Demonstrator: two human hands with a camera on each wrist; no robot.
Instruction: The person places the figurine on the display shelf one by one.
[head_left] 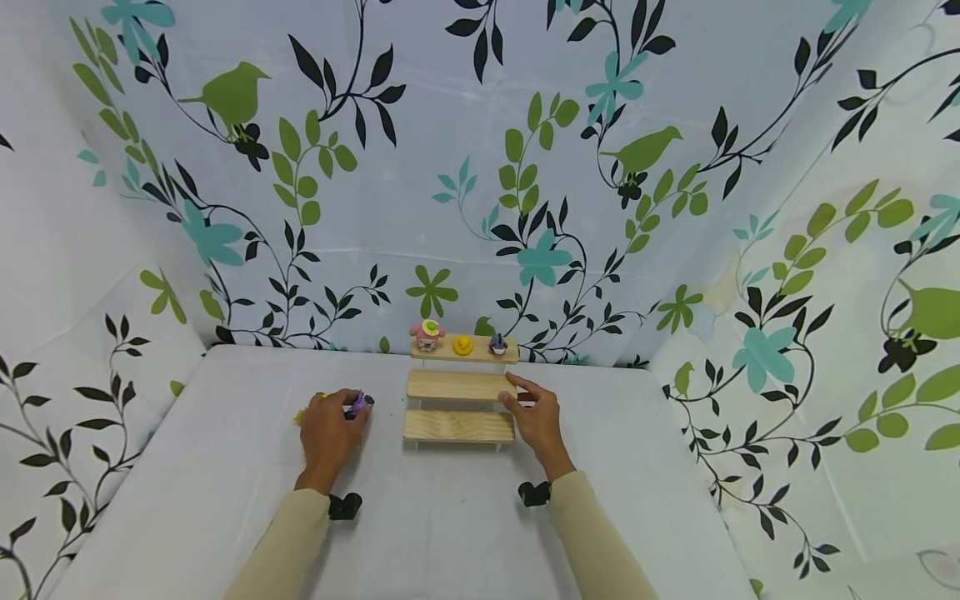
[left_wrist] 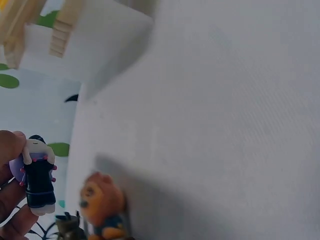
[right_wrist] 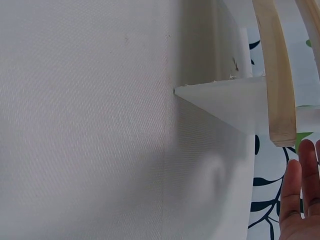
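My left hand point(head_left: 328, 432) is left of a three-tier wooden display stand point(head_left: 461, 384), low over the white table. Between its thumb and fingers it pinches a small figurine point(left_wrist: 40, 175) with a black dress, purple sides and pink dots. Near that hand, an orange lion-like figurine point(left_wrist: 102, 200) and a dark olive figurine point(left_wrist: 70, 227) show in the left wrist view. My right hand point(head_left: 542, 419) is at the stand's right end, thumb and forefinger extended by the middle board; its fingers point(right_wrist: 291, 192) look straight in the right wrist view.
On the top board sit a pink figurine point(head_left: 427, 335), a yellow one point(head_left: 462, 344) and a dark blue one point(head_left: 498, 343). White side supports point(right_wrist: 230, 102) hold up the boards. Behind the white table point(head_left: 442, 525) hangs a leaf-and-bird patterned cloth point(head_left: 420, 192).
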